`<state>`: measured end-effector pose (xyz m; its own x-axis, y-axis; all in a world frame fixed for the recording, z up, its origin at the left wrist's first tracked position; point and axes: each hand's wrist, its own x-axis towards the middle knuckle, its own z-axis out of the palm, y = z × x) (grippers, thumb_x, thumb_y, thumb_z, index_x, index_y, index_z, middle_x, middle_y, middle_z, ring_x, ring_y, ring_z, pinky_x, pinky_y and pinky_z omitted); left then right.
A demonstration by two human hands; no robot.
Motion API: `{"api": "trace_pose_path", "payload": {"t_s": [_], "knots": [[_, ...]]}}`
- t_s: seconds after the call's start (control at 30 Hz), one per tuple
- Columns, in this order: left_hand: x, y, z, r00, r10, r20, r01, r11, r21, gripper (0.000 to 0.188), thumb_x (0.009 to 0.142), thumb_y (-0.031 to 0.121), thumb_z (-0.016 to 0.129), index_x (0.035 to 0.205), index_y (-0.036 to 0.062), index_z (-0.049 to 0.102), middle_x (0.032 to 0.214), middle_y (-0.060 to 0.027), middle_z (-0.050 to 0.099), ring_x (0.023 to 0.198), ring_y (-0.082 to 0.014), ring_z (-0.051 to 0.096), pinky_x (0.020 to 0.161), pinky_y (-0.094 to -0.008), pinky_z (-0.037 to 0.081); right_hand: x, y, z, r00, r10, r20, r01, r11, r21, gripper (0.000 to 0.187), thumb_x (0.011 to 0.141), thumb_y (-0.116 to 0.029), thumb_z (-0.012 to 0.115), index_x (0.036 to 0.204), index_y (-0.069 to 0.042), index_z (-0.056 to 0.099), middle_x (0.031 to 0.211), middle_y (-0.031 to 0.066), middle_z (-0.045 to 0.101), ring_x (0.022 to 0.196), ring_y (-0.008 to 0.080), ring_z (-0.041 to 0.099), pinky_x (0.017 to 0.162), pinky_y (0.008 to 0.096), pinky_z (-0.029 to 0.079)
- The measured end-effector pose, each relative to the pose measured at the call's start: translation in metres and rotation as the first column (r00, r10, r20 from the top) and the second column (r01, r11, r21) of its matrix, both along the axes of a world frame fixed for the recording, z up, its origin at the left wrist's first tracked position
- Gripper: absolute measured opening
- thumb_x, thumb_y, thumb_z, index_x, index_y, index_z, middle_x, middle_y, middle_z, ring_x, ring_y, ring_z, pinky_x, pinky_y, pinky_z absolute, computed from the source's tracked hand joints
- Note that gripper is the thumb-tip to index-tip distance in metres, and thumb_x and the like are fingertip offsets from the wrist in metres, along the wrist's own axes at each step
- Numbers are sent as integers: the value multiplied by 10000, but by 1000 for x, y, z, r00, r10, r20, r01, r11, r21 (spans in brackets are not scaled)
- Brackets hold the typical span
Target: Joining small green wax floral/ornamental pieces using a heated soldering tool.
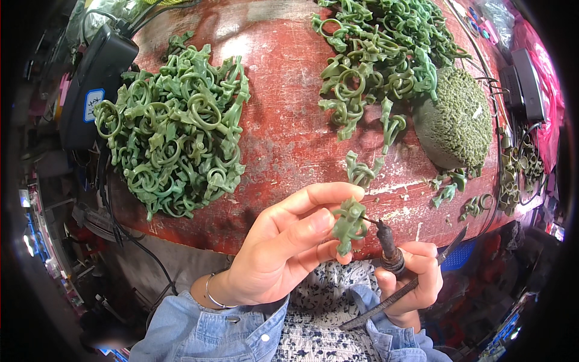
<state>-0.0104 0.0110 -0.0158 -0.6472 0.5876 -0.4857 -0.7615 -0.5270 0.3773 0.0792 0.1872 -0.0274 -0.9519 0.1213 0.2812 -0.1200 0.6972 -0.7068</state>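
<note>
- At the left of the desk (271, 90), a black box (111, 66) stands beside a heaped pile (175, 127) of green ringed pieces, apparently grouped to keep the middle free.
- Nearer the body, the left hand (271, 256) pinches one green piece (348, 229) between thumb and fingers, likely by its edge to leave its right side exposed.
- That green piece is held up near the desk's front edge, its long axis running roughly up and down the view, the narrower end pointing toward the lap.
- Beyond it lies a second pile (386, 54), with a few loose pieces trailing toward the hands.
- Thumb and fingers of the right hand (420, 280) pinch a dark tool (388, 244), its thin tip at the piece's right side; whether they touch is unclear. A long rod (386, 303) slants through the same hand, perhaps kept there for quick use.
- Farther right, a rough-topped green block (458, 117) sits against the second pile.
</note>
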Motion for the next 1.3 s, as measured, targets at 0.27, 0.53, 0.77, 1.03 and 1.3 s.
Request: {"api": "trace_pose_path", "payload": {"t_s": [0.27, 0.53, 0.77, 1.03, 1.3], "knots": [[-1, 0, -1, 1000, -6, -11, 6, 1000, 20, 594, 849, 300, 573, 1243, -63, 317, 1053, -170, 496, 878, -218, 557, 679, -280, 476, 6, 0, -4, 999, -49, -5, 48, 994, -97, 422, 657, -277, 788, 864, -7, 538, 727, 121, 576, 544, 175, 575, 462, 254, 468], [-1, -4, -11, 999, -1, -41, 13, 959, 284, 390, 924, 163, 448, 1267, -7, 372, 1084, -108, 539, 923, -142, 550, 759, -235, 470, -1, 23, 4, 852, -524, 22, 524, 850, -44, 213, 705, -52, 671, 730, -2, 465, 751, 89, 513, 673, 153, 481, 615, 249, 384], [-1, -2, 0, 998, -46, -45, 49, 996, 77, 536, 855, 301, 531, 1252, -24, 375, 1023, -167, 501, 844, -208, 514, 655, -266, 423, -6, 35, 4, 782, -623, 22, 620, 780, 86, 245, 678, -3, 699, 711, -26, 457, 727, 4, 473, 588, 57, 366, 515, 197, 270], [0, -4, -7, 998, -34, -43, 40, 987, 158, 370, 857, 216, 498, 1156, 0, 487, 1000, -168, 513, 820, -224, 510, 654, -302, 413, -3, 37, 1, 800, -600, 22, 596, 798, 91, 247, 693, -38, 694, 723, -16, 450, 729, 35, 486, 589, 94, 407, 517, 227, 308], [1, 2, -2, 996, 25, -80, -17, 995, 101, 256, 858, 160, 468, 1044, 2, 546, 961, -181, 513, 796, -247, 512, 630, -324, 418, 11, 17, -3, 997, -76, -6, 73, 975, -208, 382, 648, -208, 776, 858, -3, 530, 741, 140, 577, 584, 197, 564, 504, 280, 458]]}}
